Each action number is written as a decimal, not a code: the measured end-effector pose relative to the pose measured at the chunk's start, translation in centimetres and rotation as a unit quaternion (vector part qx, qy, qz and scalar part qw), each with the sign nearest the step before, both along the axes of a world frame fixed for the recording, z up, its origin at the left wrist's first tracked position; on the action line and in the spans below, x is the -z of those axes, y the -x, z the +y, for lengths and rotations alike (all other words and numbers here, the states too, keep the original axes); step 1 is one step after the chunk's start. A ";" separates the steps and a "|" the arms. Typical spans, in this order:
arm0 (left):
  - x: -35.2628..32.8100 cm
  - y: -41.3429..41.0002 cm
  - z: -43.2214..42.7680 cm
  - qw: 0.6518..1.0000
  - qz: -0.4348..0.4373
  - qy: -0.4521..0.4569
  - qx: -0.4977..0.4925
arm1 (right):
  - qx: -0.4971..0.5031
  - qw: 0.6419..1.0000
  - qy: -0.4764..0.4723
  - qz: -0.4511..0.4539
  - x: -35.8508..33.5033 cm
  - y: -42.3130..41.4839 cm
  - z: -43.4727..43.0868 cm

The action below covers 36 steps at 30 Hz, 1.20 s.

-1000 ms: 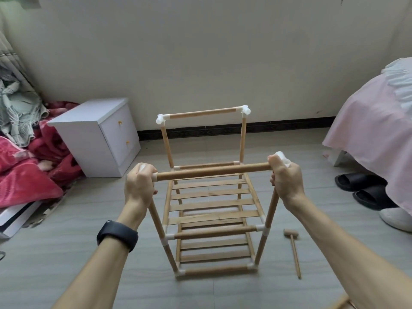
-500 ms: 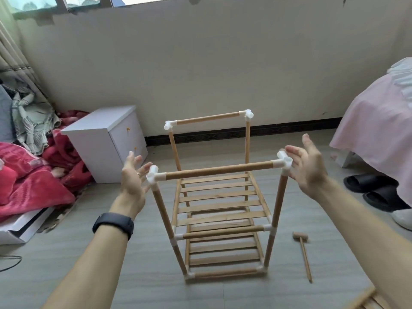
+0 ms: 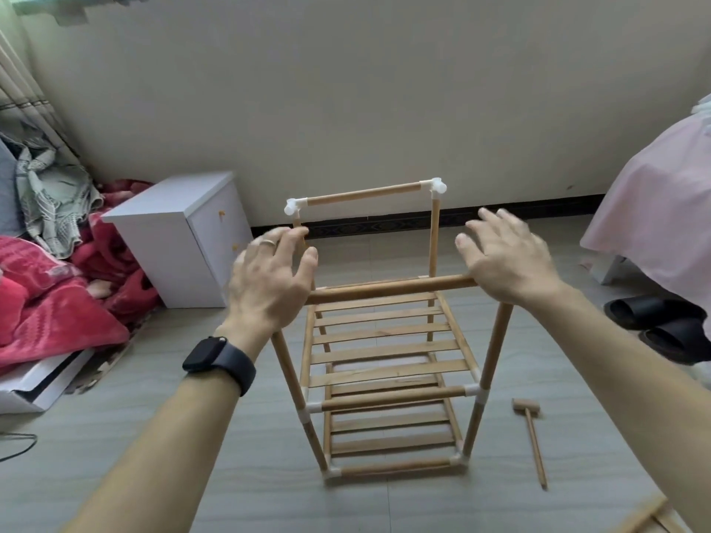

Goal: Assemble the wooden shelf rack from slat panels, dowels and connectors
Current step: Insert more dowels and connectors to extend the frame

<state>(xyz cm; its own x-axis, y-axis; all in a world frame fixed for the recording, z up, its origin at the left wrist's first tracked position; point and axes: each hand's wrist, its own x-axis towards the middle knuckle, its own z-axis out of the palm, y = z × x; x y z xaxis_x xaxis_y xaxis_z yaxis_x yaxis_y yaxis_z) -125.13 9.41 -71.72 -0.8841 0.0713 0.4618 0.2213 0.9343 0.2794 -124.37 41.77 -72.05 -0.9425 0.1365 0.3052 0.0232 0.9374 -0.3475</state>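
The wooden shelf rack (image 3: 388,363) stands upright on the floor, with two slat panels, dowel posts and white connectors (image 3: 438,185) at the joints. Its near top dowel (image 3: 388,290) runs between my hands. My left hand (image 3: 269,282), watch on the wrist, hovers with spread fingers over the near left top corner and hides that connector. My right hand (image 3: 508,259) is spread over the near right top corner, palm down, and holds nothing. Whether either palm touches the rack I cannot tell.
A small wooden mallet (image 3: 531,436) lies on the floor right of the rack. A white cabinet (image 3: 177,240) stands at the left, beside red bedding (image 3: 50,294). Black slippers (image 3: 665,325) and a pink-covered bed (image 3: 661,209) are on the right. Loose wooden pieces (image 3: 646,517) show at the bottom right.
Both hands let go of the near top dowel, opened beside its ends, and now have swung over the top corners with fingers spread. The rack stands unmoved.
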 end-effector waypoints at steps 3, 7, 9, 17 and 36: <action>1.3 0.1 0.3 0.996 -0.065 0.058 -0.028 | 0.007 0.995 -0.077 -0.063 0.9 -0.1 -0.6; 0.7 -0.2 0.5 0.991 -0.100 0.085 -0.034 | 0.003 0.996 -0.076 -0.050 0.7 -0.3 -0.4; 0.5 -1.0 0.7 0.993 -0.069 0.091 -0.034 | -0.004 0.999 -0.044 -0.017 0.9 -0.8 -0.4; 2.7 -6.1 5.8 0.950 0.207 0.130 0.195 | -0.020 0.941 0.315 0.121 3.3 -5.7 2.3; 23.9 -6.5 19.0 0.945 -0.248 0.181 0.114 | 0.306 0.821 0.210 -0.434 39.7 -28.9 13.2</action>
